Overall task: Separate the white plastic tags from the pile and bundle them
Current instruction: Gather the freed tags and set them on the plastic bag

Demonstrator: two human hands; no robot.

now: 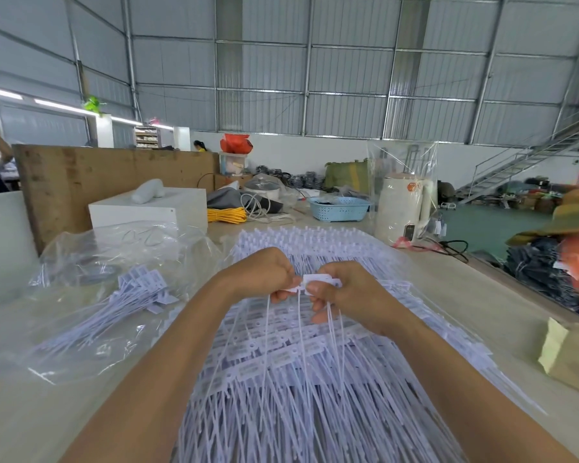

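Note:
A big pile of white plastic tags [281, 372] with long thin tails covers the table in front of me. Above its middle, my left hand [264, 274] and my right hand [345, 295] meet, both pinching a small stack of white tags [318, 282] by their flat heads. The tails of these held tags hang down toward me over the pile. To the left, a loose bunch of separated tags [127, 302] lies on clear plastic film.
Crumpled clear plastic bags [91, 262] spread at the left. A white box [147, 208], yellow cord [226, 215], blue basket [340, 208] and white kettle [401, 208] stand at the back. A brown paper package [572, 355] lies at the right table edge.

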